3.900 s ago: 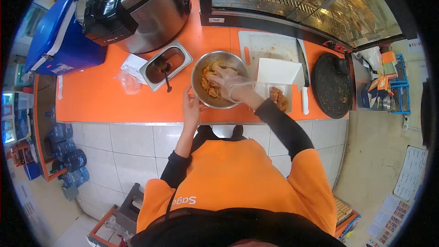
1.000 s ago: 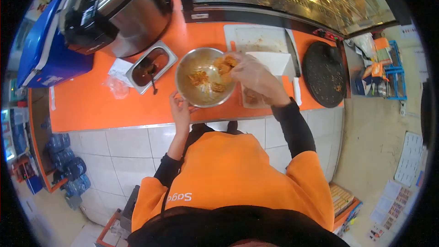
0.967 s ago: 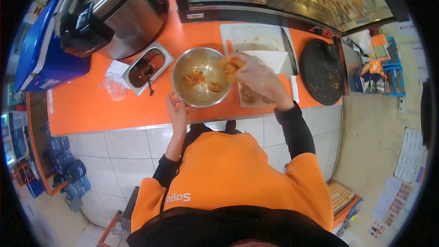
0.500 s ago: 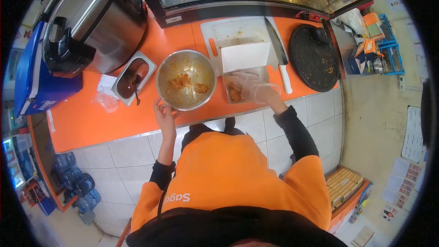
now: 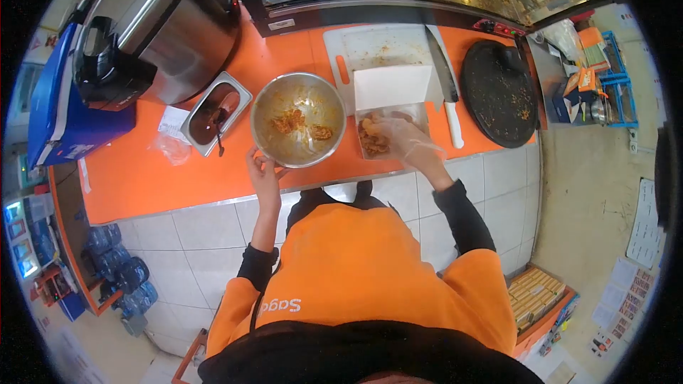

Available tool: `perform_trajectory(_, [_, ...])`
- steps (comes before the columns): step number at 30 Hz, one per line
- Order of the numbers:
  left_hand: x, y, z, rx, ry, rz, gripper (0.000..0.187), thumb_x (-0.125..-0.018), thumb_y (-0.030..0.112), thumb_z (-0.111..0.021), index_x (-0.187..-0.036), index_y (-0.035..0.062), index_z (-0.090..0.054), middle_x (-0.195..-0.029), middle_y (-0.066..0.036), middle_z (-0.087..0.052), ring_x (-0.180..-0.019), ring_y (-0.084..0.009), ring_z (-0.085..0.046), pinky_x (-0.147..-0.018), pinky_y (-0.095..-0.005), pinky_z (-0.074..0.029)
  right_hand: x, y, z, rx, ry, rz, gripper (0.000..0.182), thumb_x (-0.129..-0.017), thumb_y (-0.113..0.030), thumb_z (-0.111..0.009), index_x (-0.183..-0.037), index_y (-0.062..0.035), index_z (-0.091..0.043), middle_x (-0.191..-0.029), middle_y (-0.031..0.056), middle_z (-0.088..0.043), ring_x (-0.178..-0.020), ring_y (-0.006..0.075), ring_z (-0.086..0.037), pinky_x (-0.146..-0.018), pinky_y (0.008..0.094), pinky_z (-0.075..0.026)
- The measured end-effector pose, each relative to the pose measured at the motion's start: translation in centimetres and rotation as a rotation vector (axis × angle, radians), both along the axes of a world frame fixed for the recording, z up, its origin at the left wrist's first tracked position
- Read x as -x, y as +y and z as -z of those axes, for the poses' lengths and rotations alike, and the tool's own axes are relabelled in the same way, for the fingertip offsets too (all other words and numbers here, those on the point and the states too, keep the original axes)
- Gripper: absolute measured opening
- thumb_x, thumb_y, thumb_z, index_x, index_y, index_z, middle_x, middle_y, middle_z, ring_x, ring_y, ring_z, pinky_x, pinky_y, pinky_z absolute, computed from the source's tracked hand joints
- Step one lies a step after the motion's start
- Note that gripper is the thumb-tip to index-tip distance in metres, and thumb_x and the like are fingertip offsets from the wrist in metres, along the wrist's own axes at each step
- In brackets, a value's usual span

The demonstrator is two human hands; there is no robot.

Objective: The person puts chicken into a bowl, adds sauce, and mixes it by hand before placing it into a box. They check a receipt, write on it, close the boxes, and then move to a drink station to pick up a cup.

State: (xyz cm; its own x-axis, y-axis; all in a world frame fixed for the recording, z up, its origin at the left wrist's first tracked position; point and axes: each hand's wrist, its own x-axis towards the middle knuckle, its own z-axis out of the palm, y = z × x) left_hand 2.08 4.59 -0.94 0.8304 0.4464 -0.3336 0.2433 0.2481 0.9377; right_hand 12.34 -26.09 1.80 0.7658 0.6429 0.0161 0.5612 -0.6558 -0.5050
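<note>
Left hand [image 5: 264,174] grips near-left rim of steel bowl [image 5: 324,99], seemingly steadying it by worktop's [image 5: 171,185] front edge. Right hand [image 5: 407,141] (plastic glove [image 5: 421,146], likely against sauce) reaches over chicken pieces [image 5: 371,145] in open box [image 5: 393,84] beside bowl; cannot tell whether fingers close on any.

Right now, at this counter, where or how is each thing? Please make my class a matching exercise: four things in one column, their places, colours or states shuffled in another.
Things:
1. Left hand
2. Knife
3. Right hand
4. Cooler

Places, colours or states:
A. In a clear glove, at the open box
B. Blue
C. Bare, at the rim of the metal bowl
D. White-handled, along the edge of the cutting board

Right pairs: 1-C, 2-D, 3-A, 4-B
</note>
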Motion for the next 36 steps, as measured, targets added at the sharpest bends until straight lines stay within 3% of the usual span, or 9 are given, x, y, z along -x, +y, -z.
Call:
perform_trajectory(4, [0.0,0.2,0.0,0.034,-0.003,0.003,0.041,-0.088,0.002,-0.047,-0.126,0.0045,-0.032,-0.090,-0.005,-0.045,-0.081,-0.0170,-0.060,-0.067,-0.0332,-0.059,0.4,2.4,-5.8,-0.077,0.177,0.191,0.037,-0.079,-0.003,-0.046,-0.115,-0.0100,-0.055,-0.116,0.0141,-0.056,-0.111,0.0290,-0.050,-0.095,0.0360,-0.038])
perform_trajectory(7, [-0.1,0.5,0.0,0.042,-0.030,0.011,0.041,-0.088,0.001,-0.047,-0.126,0.0047,-0.033,-0.090,-0.004,-0.044,-0.081,-0.0171,-0.060,-0.068,-0.0334,-0.059,-0.5,6.7,-8.8,-0.127,0.231,0.093,0.032,-0.082,-0.007,-0.048,-0.113,-0.0086,-0.056,-0.115,0.0156,-0.055,-0.110,0.0308,-0.050,-0.096,0.0379,-0.038])
perform_trajectory(10, [-0.1,0.7,0.6,0.028,-0.065,0.023,0.041,-0.088,0.001,-0.047,-0.126,0.0047,-0.033,-0.089,-0.004,-0.043,-0.081,-0.0170,-0.060,-0.069,-0.0329,-0.059,-1.6,11.8,-4.2,-0.329,0.068,-0.041,0.030,-0.083,-0.009,-0.050,-0.112,-0.0065,-0.057,-0.114,0.0162,-0.056,-0.109,0.0327,-0.049,-0.096,0.0386,-0.038])
perform_trajectory(15, [-0.4,0.5,0.2,0.015,-0.064,0.016,0.039,-0.088,-0.001,-0.044,-0.126,0.0052,-0.035,-0.090,-0.002,-0.041,-0.081,-0.0143,-0.059,-0.071,-0.0336,-0.059,-4.1,19.5,2.8,-0.009,-0.051,-0.349,0.035,-0.076,-0.012,-0.057,-0.109,-0.0038,-0.057,-0.112,0.0167,-0.055,-0.109,0.0290,-0.050,-0.094,0.0363,-0.040])
perform_trajectory(18, [-0.3,0.5,0.5,0.007,-0.057,0.003,0.039,-0.089,-0.001,-0.043,-0.127,0.0051,-0.035,-0.090,-0.002,-0.040,-0.082,-0.0136,-0.058,-0.070,-0.0334,-0.059,-5.9,18.8,4.6,-0.064,-0.315,-0.460,0.018,-0.081,-0.014,-0.054,-0.092,-0.0015,-0.061,-0.105,0.0155,-0.060,-0.097,0.0294,-0.058,-0.079,0.0355,-0.049])
perform_trajectory(21, [-0.8,0.4,0.4,-0.004,-0.056,0.002,0.040,-0.088,-0.001,-0.043,-0.127,0.0045,-0.034,-0.089,-0.002,-0.040,-0.082,-0.0128,-0.057,-0.070,-0.0333,-0.059,-5.5,18.5,-3.3,0.525,0.207,-0.331,0.018,-0.079,-0.014,-0.054,-0.090,-0.0021,-0.062,-0.095,0.0166,-0.063,-0.084,0.0312,-0.062,-0.072,0.0360,-0.051])
perform_trajectory(24, [-0.9,0.3,0.2,-0.016,-0.072,0.001,0.042,-0.088,-0.002,-0.044,-0.127,0.0033,-0.033,-0.089,-0.002,-0.041,-0.083,-0.0138,-0.058,-0.069,-0.0321,-0.059,-4.3,16.9,-3.9,0.638,0.188,-0.407,0.021,-0.078,-0.017,-0.055,-0.091,-0.0027,-0.062,-0.095,0.0163,-0.063,-0.085,0.0310,-0.061,-0.073,0.0360,-0.050])
perform_trajectory(32, [-1.2,0.5,-0.6,-0.099,-0.075,0.101,0.043,-0.087,-0.003,-0.044,-0.127,0.0056,-0.034,-0.088,-0.002,-0.041,-0.087,-0.0134,-0.056,-0.071,-0.0361,-0.059,-1.3,17.8,3.1,0.228,0.047,-0.567,0.027,-0.076,-0.023,-0.057,-0.095,-0.0041,-0.062,-0.096,0.0154,-0.063,-0.086,0.0306,-0.060,-0.075,0.0360,-0.047])
perform_trajectory(36, [-1.2,1.5,0.6,-0.070,-0.035,0.108,0.039,-0.089,0.000,-0.044,-0.127,0.0058,-0.036,-0.092,-0.004,-0.045,-0.086,-0.0148,-0.058,-0.068,-0.0332,-0.059,-0.9,15.8,0.2,-0.527,0.914,0.154,0.026,-0.072,-0.018,-0.061,-0.096,-0.0075,-0.062,-0.107,0.0126,-0.059,-0.097,0.0286,-0.057,-0.082,0.0353,-0.045])
